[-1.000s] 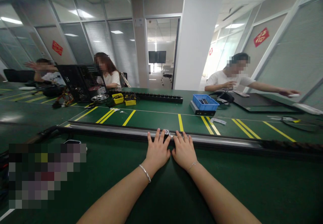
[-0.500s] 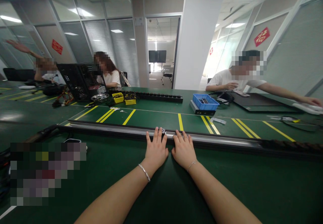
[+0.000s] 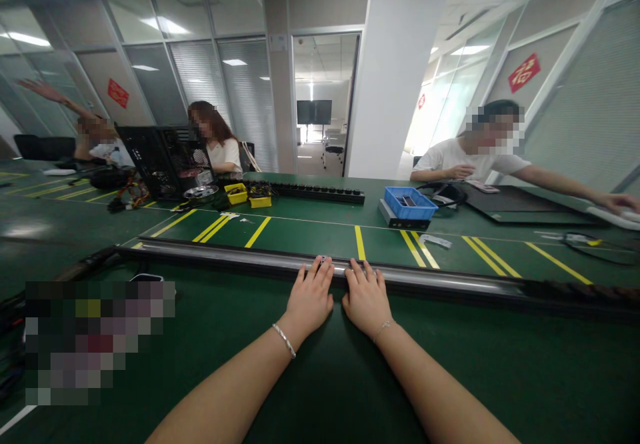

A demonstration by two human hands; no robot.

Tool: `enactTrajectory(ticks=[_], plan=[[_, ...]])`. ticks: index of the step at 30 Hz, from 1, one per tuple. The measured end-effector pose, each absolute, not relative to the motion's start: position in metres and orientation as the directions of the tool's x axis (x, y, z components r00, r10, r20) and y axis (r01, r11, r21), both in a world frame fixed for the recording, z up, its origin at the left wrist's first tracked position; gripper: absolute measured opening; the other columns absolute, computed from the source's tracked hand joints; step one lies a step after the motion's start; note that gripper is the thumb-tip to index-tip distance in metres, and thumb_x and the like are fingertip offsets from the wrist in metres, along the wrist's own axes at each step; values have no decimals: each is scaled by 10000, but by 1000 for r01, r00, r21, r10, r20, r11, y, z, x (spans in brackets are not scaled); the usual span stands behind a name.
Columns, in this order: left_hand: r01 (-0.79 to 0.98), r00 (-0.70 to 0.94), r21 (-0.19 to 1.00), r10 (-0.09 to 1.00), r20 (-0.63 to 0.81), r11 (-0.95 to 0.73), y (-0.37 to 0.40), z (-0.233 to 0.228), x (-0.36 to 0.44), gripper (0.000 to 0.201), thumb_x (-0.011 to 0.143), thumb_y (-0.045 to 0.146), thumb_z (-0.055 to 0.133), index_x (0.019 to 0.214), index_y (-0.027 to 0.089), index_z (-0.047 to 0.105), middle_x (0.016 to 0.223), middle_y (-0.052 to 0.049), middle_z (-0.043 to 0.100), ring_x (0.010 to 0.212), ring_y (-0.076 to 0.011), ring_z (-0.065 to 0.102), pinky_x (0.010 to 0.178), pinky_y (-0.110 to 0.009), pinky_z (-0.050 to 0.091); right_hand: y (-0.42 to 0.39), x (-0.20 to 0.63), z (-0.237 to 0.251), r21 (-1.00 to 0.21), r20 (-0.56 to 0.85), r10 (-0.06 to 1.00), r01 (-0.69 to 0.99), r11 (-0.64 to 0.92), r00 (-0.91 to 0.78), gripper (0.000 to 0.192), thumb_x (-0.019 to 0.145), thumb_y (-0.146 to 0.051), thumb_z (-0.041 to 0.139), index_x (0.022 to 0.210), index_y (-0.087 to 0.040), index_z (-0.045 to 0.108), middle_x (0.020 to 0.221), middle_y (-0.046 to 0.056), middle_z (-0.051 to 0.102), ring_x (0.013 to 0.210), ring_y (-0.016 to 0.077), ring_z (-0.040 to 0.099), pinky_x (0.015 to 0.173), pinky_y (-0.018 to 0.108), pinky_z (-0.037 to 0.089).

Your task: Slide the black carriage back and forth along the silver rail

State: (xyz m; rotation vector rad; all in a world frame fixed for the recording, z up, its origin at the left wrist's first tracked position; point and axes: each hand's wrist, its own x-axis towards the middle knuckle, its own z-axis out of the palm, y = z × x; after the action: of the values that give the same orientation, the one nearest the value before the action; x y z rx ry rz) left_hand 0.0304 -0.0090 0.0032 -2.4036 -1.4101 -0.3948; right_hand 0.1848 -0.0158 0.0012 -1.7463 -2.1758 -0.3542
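My left hand and my right hand lie flat, palms down, side by side on the green table mat. Their fingertips rest on a long metal rail that runs across the table. A small dark part on the rail shows just past my left fingertips. Neither hand holds anything. A thin bracelet is on each wrist.
Beyond the rail runs a green belt with yellow lines. Farther back stand a blue tray, yellow bins, a black power strip and an open black computer case. Three other people sit at the far side.
My left fingers have drawn closer together; both hands stay on the rail. The person at the right has reached farther right, and the person at the far left has raised an arm.
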Motion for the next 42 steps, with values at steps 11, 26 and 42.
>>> enactTrajectory(ticks=[11, 26, 42], plan=[[918, 396, -152, 823, 407, -366, -12, 9, 30, 515, 844, 297, 386, 1334, 147, 439, 1463, -65, 318, 1371, -257, 160, 1099, -513, 116, -16, 184, 1, -8, 403, 894, 976, 216, -195, 456, 756, -203, 462, 1207, -167, 516, 1424, 89, 359, 1313, 282, 224, 1043, 477, 154], [956, 290, -145, 885, 364, -254, -15, 17, 32, 520, 843, 253, 390, 1329, 76, 443, 1437, -147, 345, 1328, -315, 263, 1086, -526, 139, -16, 185, 1, -6, 408, 892, 976, 217, -196, 439, 764, -197, 446, 1195, -164, 519, 1418, 73, 371, 1306, 286, 236, 1046, 472, 158], [973, 203, -168, 926, 319, -155, -17, 26, 26, 544, 809, 256, 447, 1309, 42, 460, 1430, -187, 339, 1315, -359, 279, 1081, -491, 169, -16, 184, 4, -4, 385, 902, 977, 212, -195, 427, 767, -197, 449, 1187, -171, 526, 1425, 81, 358, 1311, 283, 232, 1042, 471, 161]])
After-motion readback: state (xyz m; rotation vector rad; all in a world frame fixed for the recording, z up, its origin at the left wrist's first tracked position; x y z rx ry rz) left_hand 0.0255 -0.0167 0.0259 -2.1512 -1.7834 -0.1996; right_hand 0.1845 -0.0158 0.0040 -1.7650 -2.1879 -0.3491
